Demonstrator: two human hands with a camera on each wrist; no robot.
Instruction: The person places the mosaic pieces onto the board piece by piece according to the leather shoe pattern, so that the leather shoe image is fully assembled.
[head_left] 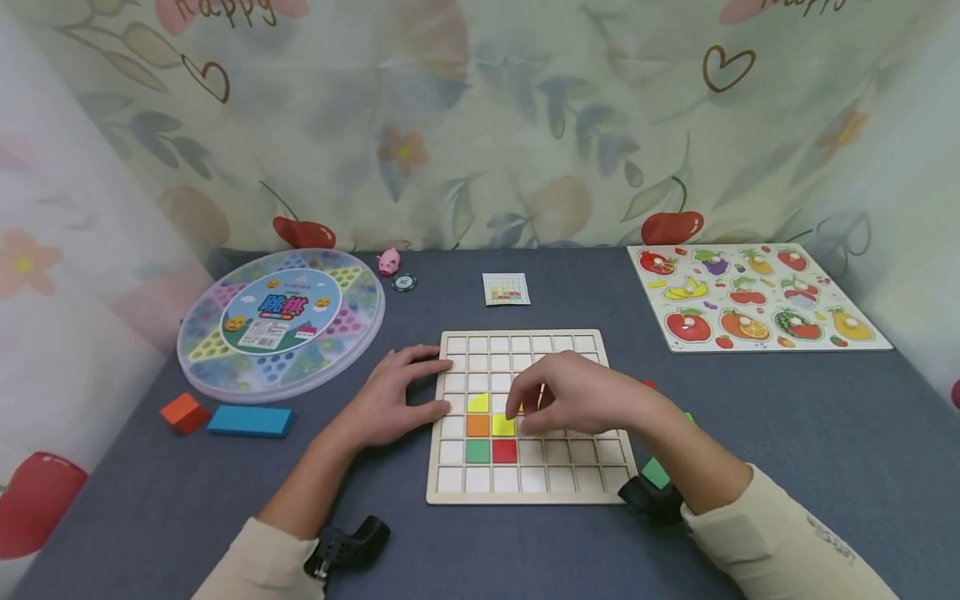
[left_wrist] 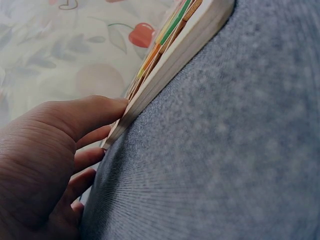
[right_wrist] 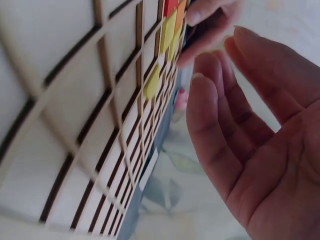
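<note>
The grid board (head_left: 525,487) lies flat on the grey table (head_left: 787,433), square to the person, its near edge running left to right. The left hand (head_left: 393,400) rests against the board's left edge, fingers straight, thumb at the rim. The right hand (head_left: 577,392) hovers over the middle cells with fingers loosely bent; I cannot tell whether it pinches a tile.

Five tiles sit in the cells: a yellow leaf shape (head_left: 478,403), orange (head_left: 477,425), yellow (head_left: 503,426), green (head_left: 477,451) and red (head_left: 504,451). They look thin, stiff and light, probably wood, and smooth enough to slip; I judge a fingertip pinch at two opposite edges serves best. Being square, most show no long axis; the leaf's tip points up-right.
</note>
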